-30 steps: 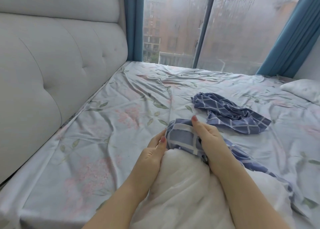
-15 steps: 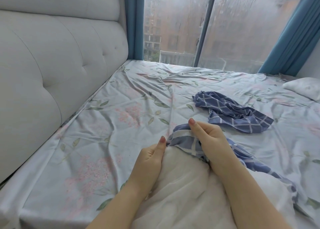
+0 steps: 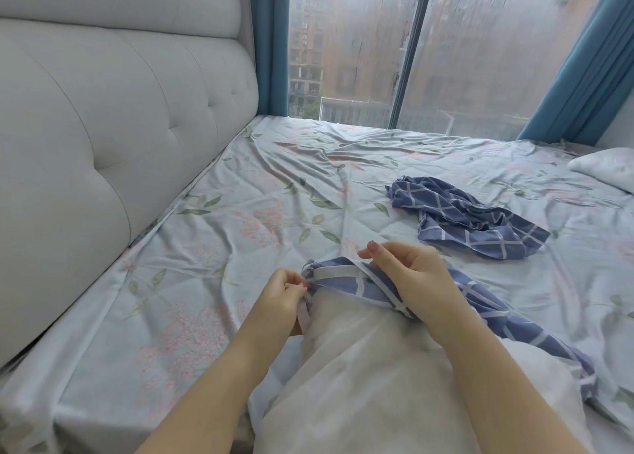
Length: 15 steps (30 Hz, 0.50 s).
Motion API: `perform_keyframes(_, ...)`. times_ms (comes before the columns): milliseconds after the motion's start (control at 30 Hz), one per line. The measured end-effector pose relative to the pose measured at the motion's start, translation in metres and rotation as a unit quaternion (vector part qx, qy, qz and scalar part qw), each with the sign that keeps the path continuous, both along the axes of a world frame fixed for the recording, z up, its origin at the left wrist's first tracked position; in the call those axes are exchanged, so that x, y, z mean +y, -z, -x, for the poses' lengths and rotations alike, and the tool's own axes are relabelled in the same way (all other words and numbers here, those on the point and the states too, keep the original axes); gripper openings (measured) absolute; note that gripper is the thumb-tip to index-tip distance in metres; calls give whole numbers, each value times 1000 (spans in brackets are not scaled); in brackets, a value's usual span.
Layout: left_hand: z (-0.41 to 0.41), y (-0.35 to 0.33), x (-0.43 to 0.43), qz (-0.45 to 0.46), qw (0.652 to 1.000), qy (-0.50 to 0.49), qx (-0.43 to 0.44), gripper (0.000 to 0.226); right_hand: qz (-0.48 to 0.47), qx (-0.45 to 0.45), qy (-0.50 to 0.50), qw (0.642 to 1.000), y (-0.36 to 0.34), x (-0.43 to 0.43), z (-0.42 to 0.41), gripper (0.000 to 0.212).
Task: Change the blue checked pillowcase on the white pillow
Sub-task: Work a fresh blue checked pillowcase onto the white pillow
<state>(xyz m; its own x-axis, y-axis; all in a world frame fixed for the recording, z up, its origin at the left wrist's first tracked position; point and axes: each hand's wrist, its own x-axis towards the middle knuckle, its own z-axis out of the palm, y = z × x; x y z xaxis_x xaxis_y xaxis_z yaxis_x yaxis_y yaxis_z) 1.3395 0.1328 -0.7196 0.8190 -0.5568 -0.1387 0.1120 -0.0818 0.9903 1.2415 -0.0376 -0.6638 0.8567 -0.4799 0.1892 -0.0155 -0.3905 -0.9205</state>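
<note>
A white pillow [image 3: 370, 378] lies on the bed in front of me, its far end capped by a blue checked pillowcase [image 3: 346, 276] that trails off to the right. My left hand [image 3: 284, 299] pinches the pillowcase's edge at the pillow's left side. My right hand [image 3: 408, 275] grips the pillowcase's hem at the top right of the pillow. A second blue checked pillowcase [image 3: 470, 223] lies crumpled on the sheet beyond my right hand.
The bed has a pale floral sheet [image 3: 240, 220]. A grey padded headboard [image 3: 103, 117] runs along the left. Another white pillow [image 3: 607, 168] sits at the far right edge. A large window [image 3: 411, 48] with blue curtains stands behind the bed.
My left hand has closed from lying flat against the pillow to pinching the pillowcase edge. My right hand has spread the hem wider over the pillow's end.
</note>
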Motion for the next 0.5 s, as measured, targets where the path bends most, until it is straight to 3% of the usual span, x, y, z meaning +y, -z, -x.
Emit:
perform_keyframes(100, 3, -2, -2, 37, 998, -18, 47, 9, 62, 29, -38, 997, 1, 5, -1, 46)
perform_keyframes(167, 5, -3, -2, 39, 998, -19, 50, 20, 89, 38, -45, 994, 1, 7, -2, 49)
perform_keyframes(333, 12, -12, -3, -40, 998, -14, -36, 78, 53, 42, -61, 996, 1, 7, 0, 58)
perform_keyframes(500, 5, -1, 2, -108, 989, -55, -89, 75, 17, 87, -65, 994, -4, 10, 3, 46)
